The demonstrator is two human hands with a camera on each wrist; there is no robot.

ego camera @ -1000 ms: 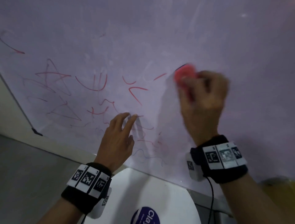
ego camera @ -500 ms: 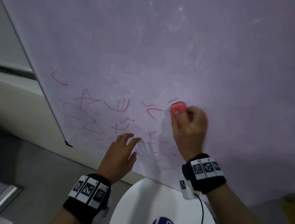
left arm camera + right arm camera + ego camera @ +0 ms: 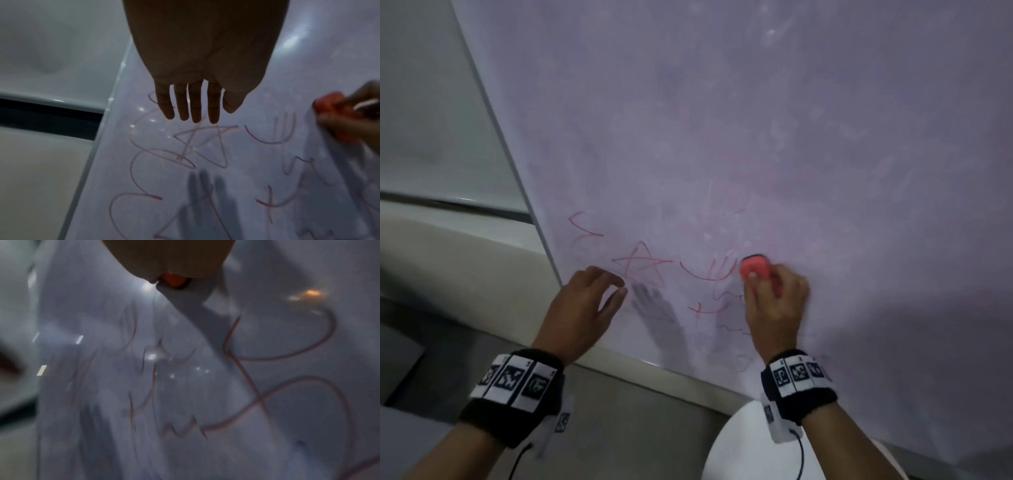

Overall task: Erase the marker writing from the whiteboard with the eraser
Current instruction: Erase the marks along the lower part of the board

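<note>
On the whiteboard, right grip clutching eraser has shifted leftward; left grip stays slack.

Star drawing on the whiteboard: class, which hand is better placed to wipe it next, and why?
Right. The right hand already grips the eraser, beside the red star. The left hand is nearer but holds nothing.
</note>
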